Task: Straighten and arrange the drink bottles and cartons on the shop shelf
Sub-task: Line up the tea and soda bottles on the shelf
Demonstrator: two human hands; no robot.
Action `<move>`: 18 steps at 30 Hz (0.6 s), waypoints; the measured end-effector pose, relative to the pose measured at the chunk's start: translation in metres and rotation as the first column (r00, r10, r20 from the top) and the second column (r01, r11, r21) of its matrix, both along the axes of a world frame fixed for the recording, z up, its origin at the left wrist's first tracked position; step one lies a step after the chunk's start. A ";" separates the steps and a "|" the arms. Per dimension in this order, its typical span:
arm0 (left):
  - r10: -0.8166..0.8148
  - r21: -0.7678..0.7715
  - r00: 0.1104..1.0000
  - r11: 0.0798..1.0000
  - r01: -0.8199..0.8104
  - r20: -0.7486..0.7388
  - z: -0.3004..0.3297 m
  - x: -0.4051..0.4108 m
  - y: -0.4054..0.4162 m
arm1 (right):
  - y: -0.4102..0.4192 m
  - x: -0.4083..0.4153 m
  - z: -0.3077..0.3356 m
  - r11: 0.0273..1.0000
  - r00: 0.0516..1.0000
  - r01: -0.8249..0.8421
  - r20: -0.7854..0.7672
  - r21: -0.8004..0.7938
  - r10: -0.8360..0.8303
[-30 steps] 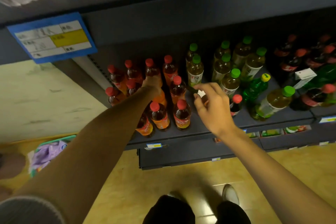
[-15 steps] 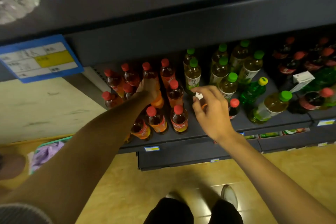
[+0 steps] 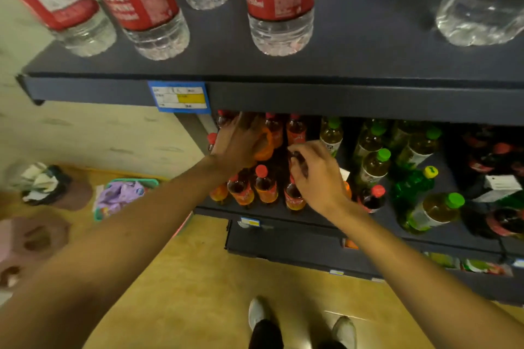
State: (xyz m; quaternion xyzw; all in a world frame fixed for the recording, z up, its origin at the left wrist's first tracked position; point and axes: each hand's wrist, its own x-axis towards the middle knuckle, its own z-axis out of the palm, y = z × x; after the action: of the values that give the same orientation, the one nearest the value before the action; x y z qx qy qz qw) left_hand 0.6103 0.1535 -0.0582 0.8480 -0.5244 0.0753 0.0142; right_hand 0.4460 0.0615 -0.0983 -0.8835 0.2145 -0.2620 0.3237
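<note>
Left hand is reaching deep into the lower shelf, fingers wrapping an orange bottle among the red-capped row. Right hand is curling over a dark bottle top just beside it (whether it is actually gripping, cannot tell). More red-capped bottles are standing at the shelf front between the wrists; green-capped tea bottles are sitting to the right, one lying tilted near the edge. Water bottles are lining the upper shelf.
</note>
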 end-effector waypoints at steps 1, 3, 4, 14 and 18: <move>0.015 -0.024 1.000 1.000 -0.014 0.019 0.006 -0.007 0.005 | 0.000 -0.002 0.003 1.000 1.000 -0.012 -0.005 -0.006 0.012; 0.013 -0.084 0.999 0.996 -0.009 0.049 0.015 -0.020 0.014 | 0.000 -0.009 0.009 0.999 1.000 -0.030 -0.002 -0.012 0.030; 0.000 -0.101 0.996 0.995 0.009 0.085 0.015 -0.027 0.020 | 0.000 -0.014 0.011 0.999 0.999 -0.033 0.012 -0.012 0.033; -0.132 -0.331 0.991 0.934 0.132 0.023 0.004 -0.136 0.019 | 0.004 -0.110 0.014 0.992 0.986 0.120 0.115 0.031 -0.123; -0.366 -0.342 0.931 0.876 0.341 -0.008 0.005 -0.170 -0.014 | -0.004 -0.157 0.017 0.925 0.922 0.374 0.084 0.068 -0.378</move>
State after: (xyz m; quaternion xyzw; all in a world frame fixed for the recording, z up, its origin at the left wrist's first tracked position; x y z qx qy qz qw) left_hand 0.4406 0.1392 -0.0534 0.7253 -0.6490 0.1287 0.1903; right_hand 0.2886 0.0576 -0.0813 -0.8038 0.3709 -0.3556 0.2997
